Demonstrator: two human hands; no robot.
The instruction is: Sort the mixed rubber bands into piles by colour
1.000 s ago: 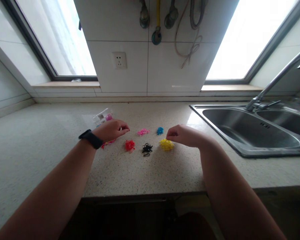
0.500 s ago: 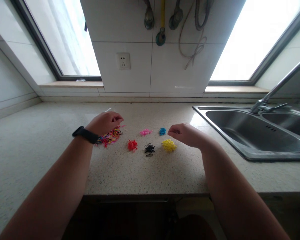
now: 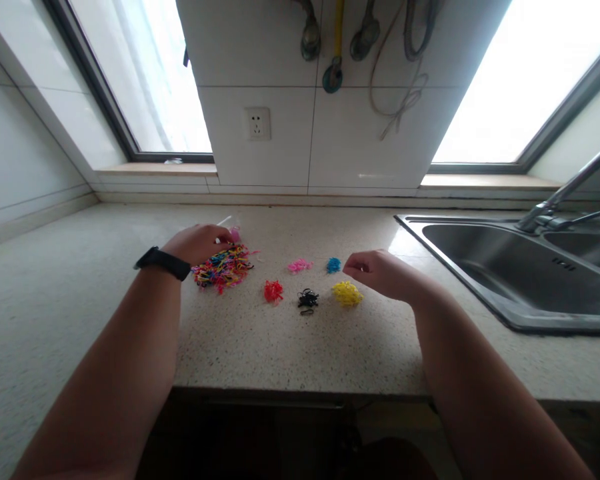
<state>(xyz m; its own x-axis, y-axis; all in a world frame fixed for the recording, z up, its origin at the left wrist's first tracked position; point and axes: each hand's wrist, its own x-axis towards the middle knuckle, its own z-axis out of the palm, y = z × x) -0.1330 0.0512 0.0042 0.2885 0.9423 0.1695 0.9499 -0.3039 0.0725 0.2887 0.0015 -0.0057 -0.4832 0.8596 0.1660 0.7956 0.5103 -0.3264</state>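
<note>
My left hand (image 3: pixel 200 244), a black watch (image 3: pixel 164 262) on its wrist, is over the back of a mixed pile of colourful small rubber bands (image 3: pixel 223 269). Its fingers are curled together at the pile, and whatever they grip is hidden. To the right, my right hand (image 3: pixel 375 270) hovers beside the blue rubber bands (image 3: pixel 333 265) and just above the yellow ones (image 3: pixel 347 293). Thumb and fingers there are pinched; I cannot make out anything between them. Separate small heaps of pink (image 3: pixel 300 266), red (image 3: pixel 273 291) and black rubber bands (image 3: pixel 308 299) lie between the hands.
A clear plastic bag (image 3: pixel 233 225) with something pink lies behind my left hand, partly hidden. On the right, a steel sink (image 3: pixel 510 260) with a faucet (image 3: pixel 545 213) is set into the speckled counter (image 3: pixel 260 353). The tiled wall behind carries a socket (image 3: pixel 258 124) and pipes.
My left hand has moved back left, from beside the red heap to over the mixed pile. My right hand has shifted slightly off the yellow heap. The view has turned a little left.
</note>
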